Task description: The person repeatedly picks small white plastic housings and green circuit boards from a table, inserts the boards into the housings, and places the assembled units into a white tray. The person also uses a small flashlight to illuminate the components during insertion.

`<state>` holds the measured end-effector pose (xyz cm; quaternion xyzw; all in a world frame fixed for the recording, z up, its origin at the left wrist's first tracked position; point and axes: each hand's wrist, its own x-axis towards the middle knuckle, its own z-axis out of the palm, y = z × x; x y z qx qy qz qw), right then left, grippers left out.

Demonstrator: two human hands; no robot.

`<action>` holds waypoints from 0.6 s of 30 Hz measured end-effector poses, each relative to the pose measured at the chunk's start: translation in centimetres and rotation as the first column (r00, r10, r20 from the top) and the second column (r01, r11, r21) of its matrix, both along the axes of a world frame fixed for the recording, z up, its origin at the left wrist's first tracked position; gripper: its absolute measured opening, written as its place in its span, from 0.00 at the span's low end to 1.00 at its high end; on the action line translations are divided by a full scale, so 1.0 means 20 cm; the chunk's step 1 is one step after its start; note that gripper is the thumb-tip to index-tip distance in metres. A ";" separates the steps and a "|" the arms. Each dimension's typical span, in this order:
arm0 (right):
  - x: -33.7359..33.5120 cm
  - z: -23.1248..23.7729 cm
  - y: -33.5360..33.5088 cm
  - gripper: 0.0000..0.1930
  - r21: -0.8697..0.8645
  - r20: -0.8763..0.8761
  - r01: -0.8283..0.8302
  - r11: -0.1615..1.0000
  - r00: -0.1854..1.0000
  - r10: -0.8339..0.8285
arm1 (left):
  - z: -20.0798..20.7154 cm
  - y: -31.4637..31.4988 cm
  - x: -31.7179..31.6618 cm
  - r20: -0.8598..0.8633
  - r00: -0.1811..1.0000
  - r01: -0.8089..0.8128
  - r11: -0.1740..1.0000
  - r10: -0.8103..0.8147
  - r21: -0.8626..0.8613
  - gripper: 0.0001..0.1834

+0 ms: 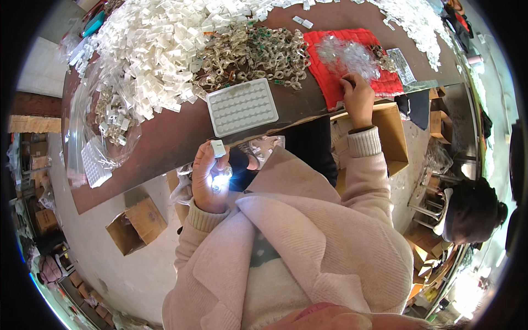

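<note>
- Head view: left hand (209, 179) pinches a white block (218, 148) near the table (91, 184).
- Looks light, stiff; best gripped by its sides.
- Right hand (358, 100) curls over red cloth (330, 85); I can't tell if it pinches.

Pale pink, ribbed-texture coat (335, 247) with broad, wavy-edged lapels (291, 228) is being worn over a cream top (283, 289) bearing a grey-green patch (264, 253). Sleeves (367, 187) are ending in ribbed knit cuffs (364, 142); left hand (204, 179) and right hand (359, 103) are showing bare.
</note>
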<state>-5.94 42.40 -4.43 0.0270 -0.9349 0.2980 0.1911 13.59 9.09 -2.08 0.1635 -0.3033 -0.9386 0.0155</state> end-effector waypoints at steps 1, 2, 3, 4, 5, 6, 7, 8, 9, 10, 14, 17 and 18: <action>0.02 0.02 -0.02 0.06 -0.139 0.042 0.002 0.990 0.999 0.003 | 0.00 0.01 0.00 0.005 1.000 -0.002 0.999 0.002 -0.034 0.14; 0.05 0.05 -0.05 0.06 -0.280 0.110 0.023 0.960 0.994 0.008 | 0.01 0.01 0.00 0.018 1.000 -0.015 1.000 0.015 -0.022 0.13; 0.09 0.08 -0.10 0.05 -0.354 0.072 -0.028 0.935 0.996 0.057 | 0.02 0.02 0.01 0.015 1.000 -0.017 1.000 0.017 0.025 0.13; 0.13 0.11 -0.15 0.05 -0.433 0.056 -0.063 0.899 0.994 0.097 | 0.02 0.02 0.01 -0.021 1.000 0.010 0.999 -0.009 0.038 0.13; 0.17 0.15 -0.22 0.05 -0.519 0.082 -0.048 0.854 0.991 0.106 | 0.03 0.02 0.00 -0.063 0.997 0.036 0.998 -0.033 0.047 0.14; 0.25 0.19 -0.28 0.04 -0.614 0.112 -0.106 0.782 0.969 0.219 | 0.04 0.03 0.00 -0.091 0.995 0.045 0.998 -0.040 0.046 0.14; 0.32 0.22 -0.38 0.03 -0.773 0.080 -0.153 0.615 0.939 0.335 | 0.05 0.04 0.00 -0.109 0.993 0.052 0.998 -0.047 0.041 0.14; 0.38 0.25 -0.48 0.03 -0.783 0.035 -0.260 0.566 0.889 0.457 | 0.05 0.05 0.00 -0.106 0.994 0.040 0.999 -0.037 0.026 0.13; 0.44 0.27 -0.56 0.03 -0.684 0.004 -0.381 0.622 0.851 0.525 | 0.06 0.07 0.00 -0.093 0.995 0.027 1.000 -0.026 0.011 0.13; 0.48 0.30 -0.65 0.05 -0.662 -0.052 -0.490 0.567 0.785 0.618 | 0.06 0.07 0.00 -0.086 0.996 0.021 1.000 -0.020 0.014 0.11; 0.56 0.39 -0.83 0.07 -0.577 -0.159 -0.670 0.467 0.653 0.741 | 0.09 0.07 0.03 -0.092 0.995 -0.034 0.997 0.028 -0.068 0.10; 0.56 0.42 -0.87 0.07 -0.512 -0.154 -0.717 0.472 0.618 0.771 | 0.11 0.04 0.04 -0.112 0.994 -0.021 0.998 0.014 -0.058 0.09; 0.57 0.43 -0.87 0.07 -0.506 -0.147 -0.719 0.476 0.615 0.774 | 0.11 0.04 0.04 -0.091 0.996 -0.023 0.998 0.018 -0.052 0.09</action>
